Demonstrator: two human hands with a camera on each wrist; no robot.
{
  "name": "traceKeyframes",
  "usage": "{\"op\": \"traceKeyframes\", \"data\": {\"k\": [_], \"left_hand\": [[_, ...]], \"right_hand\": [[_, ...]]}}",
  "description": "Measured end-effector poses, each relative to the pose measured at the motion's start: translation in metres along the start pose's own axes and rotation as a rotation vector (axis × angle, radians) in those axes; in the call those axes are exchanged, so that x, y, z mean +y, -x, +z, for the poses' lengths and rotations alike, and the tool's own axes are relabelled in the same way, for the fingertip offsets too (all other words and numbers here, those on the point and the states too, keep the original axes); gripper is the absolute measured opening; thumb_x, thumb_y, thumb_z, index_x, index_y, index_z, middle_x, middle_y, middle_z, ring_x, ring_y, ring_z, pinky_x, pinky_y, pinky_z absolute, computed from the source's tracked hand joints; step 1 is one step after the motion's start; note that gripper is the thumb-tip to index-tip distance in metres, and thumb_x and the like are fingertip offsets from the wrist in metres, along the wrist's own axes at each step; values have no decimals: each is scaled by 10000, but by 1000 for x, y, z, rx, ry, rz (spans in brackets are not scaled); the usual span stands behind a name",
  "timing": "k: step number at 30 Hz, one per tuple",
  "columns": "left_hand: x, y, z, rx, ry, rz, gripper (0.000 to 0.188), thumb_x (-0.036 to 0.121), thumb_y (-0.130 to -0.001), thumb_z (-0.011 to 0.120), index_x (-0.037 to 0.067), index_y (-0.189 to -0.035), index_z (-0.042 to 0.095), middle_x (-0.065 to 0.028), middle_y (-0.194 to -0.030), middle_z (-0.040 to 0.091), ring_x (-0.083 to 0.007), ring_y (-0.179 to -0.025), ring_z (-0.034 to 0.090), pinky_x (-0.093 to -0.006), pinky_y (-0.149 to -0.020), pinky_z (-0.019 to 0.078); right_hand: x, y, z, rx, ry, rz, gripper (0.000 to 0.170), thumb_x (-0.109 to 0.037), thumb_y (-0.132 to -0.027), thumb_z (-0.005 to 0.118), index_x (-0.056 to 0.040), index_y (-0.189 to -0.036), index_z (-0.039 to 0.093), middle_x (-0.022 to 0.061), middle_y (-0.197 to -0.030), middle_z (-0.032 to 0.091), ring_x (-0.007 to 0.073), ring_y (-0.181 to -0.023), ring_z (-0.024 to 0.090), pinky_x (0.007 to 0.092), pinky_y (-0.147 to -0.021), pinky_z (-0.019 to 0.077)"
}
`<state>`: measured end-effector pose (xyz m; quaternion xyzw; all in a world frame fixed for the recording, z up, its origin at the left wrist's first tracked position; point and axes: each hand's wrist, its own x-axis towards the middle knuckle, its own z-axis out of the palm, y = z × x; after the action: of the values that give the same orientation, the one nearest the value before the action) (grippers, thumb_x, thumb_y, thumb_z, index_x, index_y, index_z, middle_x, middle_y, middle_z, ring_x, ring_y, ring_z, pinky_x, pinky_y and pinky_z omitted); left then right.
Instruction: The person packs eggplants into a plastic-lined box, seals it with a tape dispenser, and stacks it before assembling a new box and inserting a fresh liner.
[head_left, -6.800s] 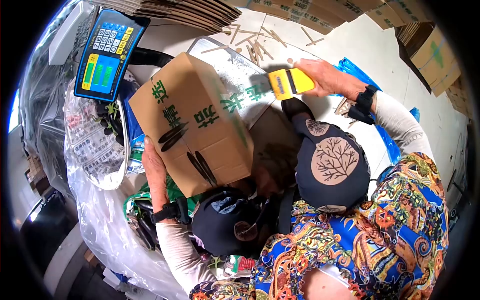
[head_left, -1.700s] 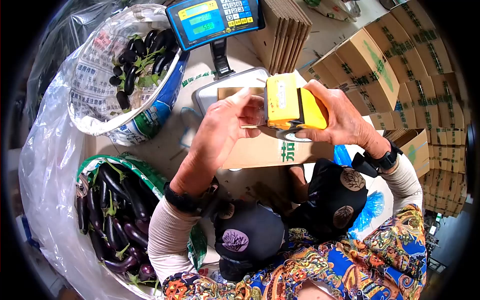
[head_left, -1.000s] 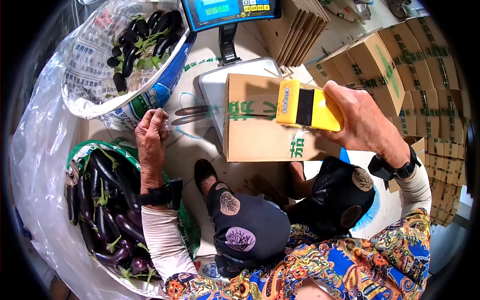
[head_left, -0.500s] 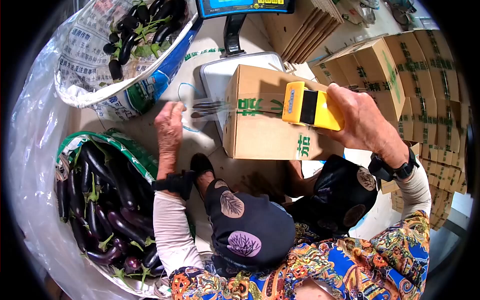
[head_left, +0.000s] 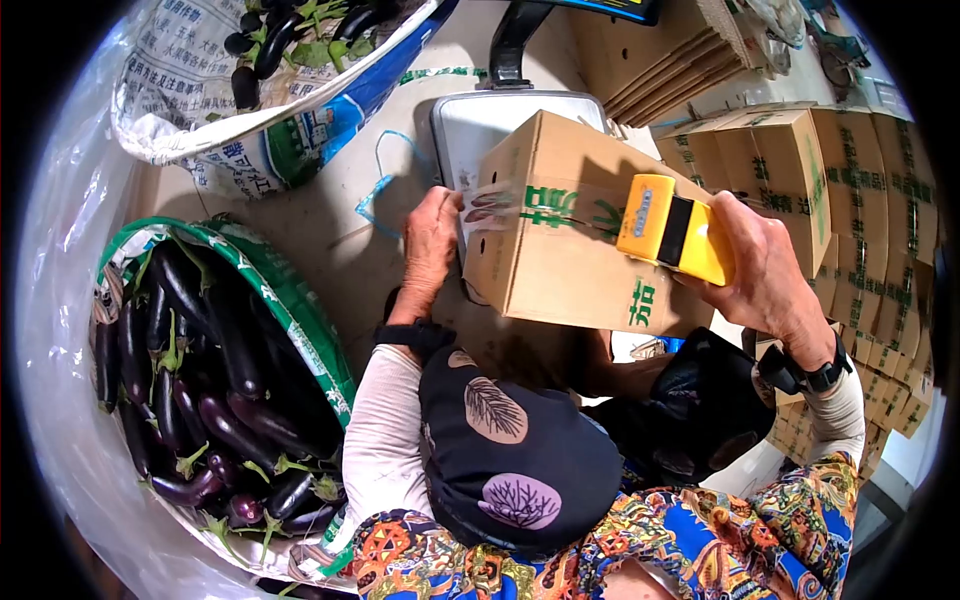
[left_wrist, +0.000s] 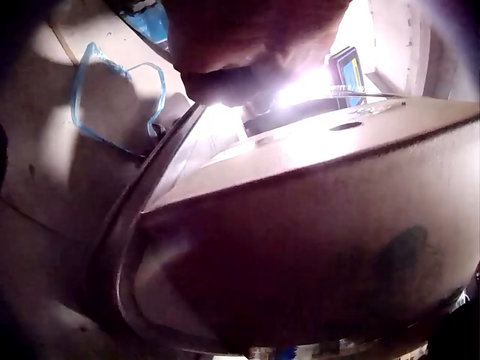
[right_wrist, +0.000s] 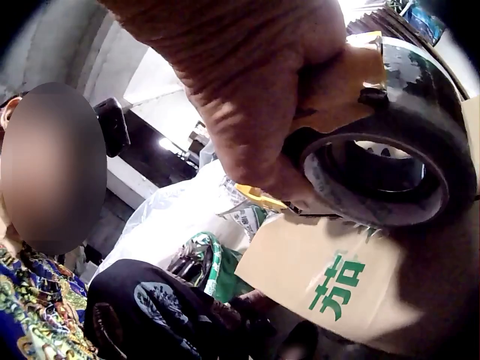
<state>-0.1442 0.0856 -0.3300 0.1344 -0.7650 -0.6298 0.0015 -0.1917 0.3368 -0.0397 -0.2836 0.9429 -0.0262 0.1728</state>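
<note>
A cardboard box (head_left: 575, 250) with green characters rests on the platform of a scale (head_left: 455, 130). My right hand (head_left: 765, 265) grips a yellow tape dispenser (head_left: 648, 218) over the box's upper face; in the right wrist view, its tape roll (right_wrist: 442, 176) shows beside the fingers. Clear packing tape (head_left: 490, 207) with dark print runs from the dispenser side past the box's left edge. My left hand (head_left: 430, 245) pinches the tape's free end beside the box's left end face. In the left wrist view, that hand (left_wrist: 255, 37) is dark and blurred above the box.
A green-edged sack (head_left: 300, 325) full of eggplants (head_left: 225, 340) stands at left, with another eggplant sack (head_left: 290, 150) behind it. Flattened cartons (head_left: 680, 60) lean behind the scale. Packed boxes (head_left: 860, 200) are stacked at right. A blue strap loop (head_left: 375, 195) lies on the floor.
The left hand let go of the box, took the tape end from the dispenser and pulled it left. It has since come back right, close to the box end. The dispenser now sits over the box.
</note>
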Motion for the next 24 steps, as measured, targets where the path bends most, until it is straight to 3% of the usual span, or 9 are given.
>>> {"op": "traceKeyframes", "data": {"k": [4,7,10,14,18,19,22,23,24], "left_hand": [[-8,2,23,16,-24,71,222,250,-958,549,41,-882,556,-224,-798,613,-444,-750,594,-442,-618,470],[-16,0,29,28,-144,180,278,304,-987,522,40,-917,577,-180,-767,641,-384,-707,640,-421,-609,490],[-17,-3,29,-9,-160,226,244,262,-995,495,40,-920,562,-194,-794,645,-430,-777,631,-463,-625,498],[-29,-6,34,-90,-247,180,192,204,-993,477,44,-969,580,-212,-817,650,-428,-798,633,-464,-642,501],[-31,-12,24,-226,-407,67,229,212,-959,498,41,-1102,555,-224,-1019,636,-442,-823,639,-486,-675,509],[-28,-12,21,-193,-363,77,302,234,-940,522,44,-1175,528,-242,-1145,586,-434,-905,631,-496,-747,499],[-8,-26,28,205,-182,144,328,214,-937,511,89,-1239,483,-221,-1077,593,-415,-995,556,-482,-842,442],[-12,-31,37,192,-125,199,374,221,-920,536,117,-1278,509,-151,-1133,548,-371,-1054,494,-453,-929,391],[-34,-37,56,192,-251,268,366,237,-904,563,126,-1253,552,-103,-1128,533,-341,-1081,471,-437,-945,373]], "right_hand": [[-2,1,0,-8,-23,26,471,-147,-646,810,-9,-939,468,203,-799,561,431,-747,581,421,-647,480],[-2,2,0,-16,-23,32,477,-148,-645,811,-3,-954,478,202,-805,557,429,-739,577,415,-648,480],[-1,1,1,-4,-19,15,488,-156,-641,814,-8,-969,485,194,-805,565,418,-735,586,412,-645,489],[-1,1,1,-2,-7,23,494,-160,-631,818,-24,-966,482,188,-801,580,409,-744,608,417,-635,505],[-3,1,-1,0,-5,26,487,-154,-631,814,-14,-965,490,195,-803,568,415,-750,607,411,-646,506],[-3,2,0,3,-28,23,479,-152,-632,812,-13,-961,493,196,-804,566,417,-751,607,407,-650,506],[-1,3,3,18,-76,34,461,-148,-634,808,-8,-950,503,196,-806,562,420,-751,606,399,-659,506],[-2,3,3,17,-79,43,458,-149,-634,807,-6,-948,506,195,-807,562,421,-749,605,397,-661,506],[-2,3,2,22,-81,45,455,-150,-633,806,-5,-945,508,195,-808,562,422,-748,604,395,-663,506]]}}
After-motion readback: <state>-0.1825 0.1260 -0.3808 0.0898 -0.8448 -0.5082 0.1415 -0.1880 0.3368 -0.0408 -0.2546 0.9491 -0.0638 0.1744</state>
